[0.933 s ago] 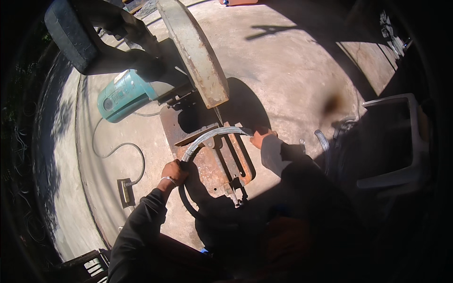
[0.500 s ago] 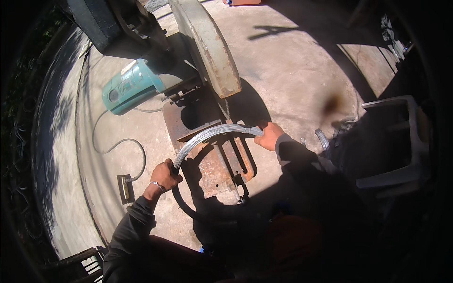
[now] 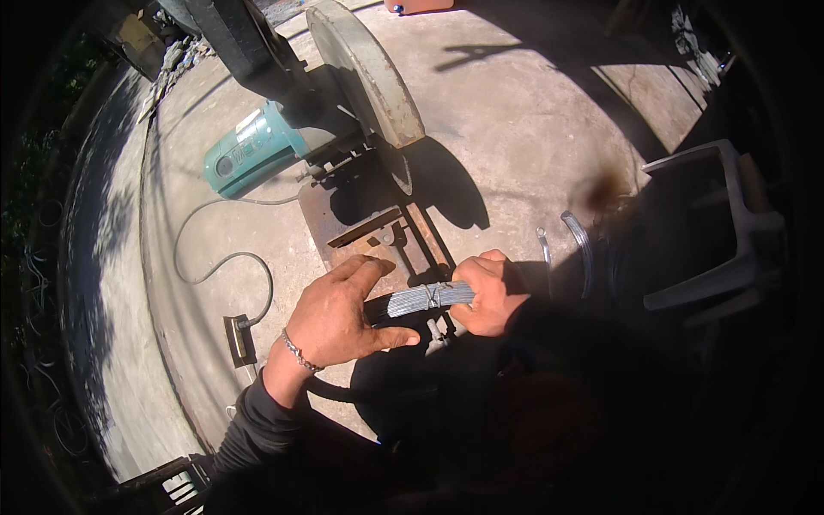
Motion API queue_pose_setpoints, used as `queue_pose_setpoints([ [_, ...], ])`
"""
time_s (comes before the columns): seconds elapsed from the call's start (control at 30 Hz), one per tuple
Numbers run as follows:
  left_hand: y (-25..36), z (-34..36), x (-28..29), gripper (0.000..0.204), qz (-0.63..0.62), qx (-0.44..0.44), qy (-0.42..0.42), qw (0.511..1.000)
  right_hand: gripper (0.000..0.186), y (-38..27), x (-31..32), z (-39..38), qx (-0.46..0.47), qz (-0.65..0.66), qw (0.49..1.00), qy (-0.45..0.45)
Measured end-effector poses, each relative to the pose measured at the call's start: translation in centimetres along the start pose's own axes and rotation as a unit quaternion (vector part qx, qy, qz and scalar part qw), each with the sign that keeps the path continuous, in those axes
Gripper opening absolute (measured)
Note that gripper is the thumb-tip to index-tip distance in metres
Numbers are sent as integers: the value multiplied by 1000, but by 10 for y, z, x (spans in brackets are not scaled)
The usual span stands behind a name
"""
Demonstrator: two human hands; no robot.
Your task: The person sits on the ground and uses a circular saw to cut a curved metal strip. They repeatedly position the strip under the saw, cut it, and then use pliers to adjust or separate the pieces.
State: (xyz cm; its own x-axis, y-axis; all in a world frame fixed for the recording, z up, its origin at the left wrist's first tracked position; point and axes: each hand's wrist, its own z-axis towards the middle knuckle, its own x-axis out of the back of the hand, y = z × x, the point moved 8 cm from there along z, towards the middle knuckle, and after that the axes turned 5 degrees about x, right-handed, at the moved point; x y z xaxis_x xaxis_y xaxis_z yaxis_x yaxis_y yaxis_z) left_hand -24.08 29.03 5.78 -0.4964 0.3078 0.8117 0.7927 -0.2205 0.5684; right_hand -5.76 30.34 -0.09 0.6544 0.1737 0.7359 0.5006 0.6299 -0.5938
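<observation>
A bundle of grey steel wire [image 3: 422,299], bound with a twist of wire at its middle, lies across both my hands. My left hand [image 3: 343,318] grips its left part, thumb under and fingers over. My right hand [image 3: 487,293] is closed on its right end. The bundle's lower loop drops into shadow below the hands. Just beyond the hands sits the rusty base and vise [image 3: 378,236] of a chop saw, with its raised blade guard [image 3: 369,69] and teal motor [image 3: 249,150].
The saw's grey cord [image 3: 215,257] runs over the concrete floor to a plug block [image 3: 239,339]. More wire coils [image 3: 577,249] lie at my right beside a white plastic chair [image 3: 721,223]. Deep shadow covers the lower right.
Both hands have drawn together and closer to me, so the wide wire arc over the saw base is now a short stretch between them. The view has shifted nearer to the saw.
</observation>
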Motion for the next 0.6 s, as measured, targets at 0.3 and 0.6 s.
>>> queue_pose_setpoints([
  [0.3, 19, 0, -28, 44, 41, -81, -16, 996, 21, -24, -4, -6, 1, -9, 997, 81],
  [0.6, 12, -3, -22, 36, 36, -63, 0, 997, 24, -17, -11, 3, 35, 25, 999, -10],
])
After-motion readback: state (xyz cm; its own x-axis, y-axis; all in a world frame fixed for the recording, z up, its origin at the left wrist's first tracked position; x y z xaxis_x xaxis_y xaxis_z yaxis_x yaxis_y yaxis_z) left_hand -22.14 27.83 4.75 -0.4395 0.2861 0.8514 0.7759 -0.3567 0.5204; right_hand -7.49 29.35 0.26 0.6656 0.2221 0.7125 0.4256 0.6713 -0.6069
